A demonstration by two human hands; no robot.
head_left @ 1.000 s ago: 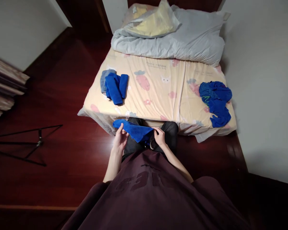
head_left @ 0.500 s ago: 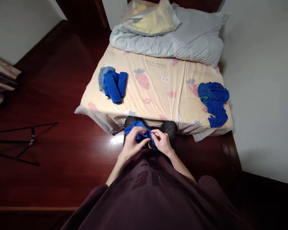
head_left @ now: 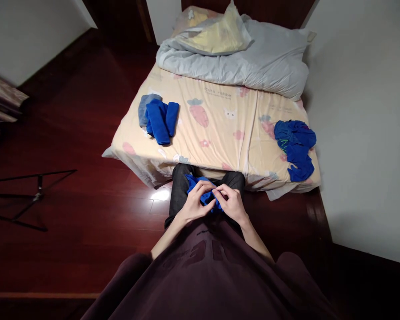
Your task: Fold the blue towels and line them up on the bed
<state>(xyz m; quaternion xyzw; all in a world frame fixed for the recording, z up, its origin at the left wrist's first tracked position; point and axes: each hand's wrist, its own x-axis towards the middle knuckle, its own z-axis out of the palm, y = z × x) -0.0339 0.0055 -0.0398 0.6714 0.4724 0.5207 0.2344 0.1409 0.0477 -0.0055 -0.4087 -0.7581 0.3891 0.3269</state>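
A crumpled blue cloth (head_left: 192, 181) lies across my lap, close against my body. My right hand (head_left: 231, 202) pinches its edge between thumb and fingertips. My left hand (head_left: 197, 203) is curled over the same cloth from the other side, its fingertips meeting those of my right hand; blue fabric shows in the gap between its thumb and fingers. Both palms and part of the cloth are hidden from above. On the left of the bed are folded blue cloths (head_left: 160, 122) beside a grey-blue one (head_left: 146, 109). A rumpled heap of blue cloths (head_left: 295, 142) sits on the right.
The bed (head_left: 216, 146) with its carrot-patterned sheet stands right in front of my knees. A rolled grey quilt (head_left: 270, 62) and a yellow pillow (head_left: 220, 38) lie at its far end. Black tripod legs (head_left: 36, 195) stand on the floor at left; a wall (head_left: 363, 133) borders the right.
My left hand has shifted right and its fingertips have closed in toward my right hand. The cloth has been drawn slightly nearer my body and bunched. The view has tilted a little.
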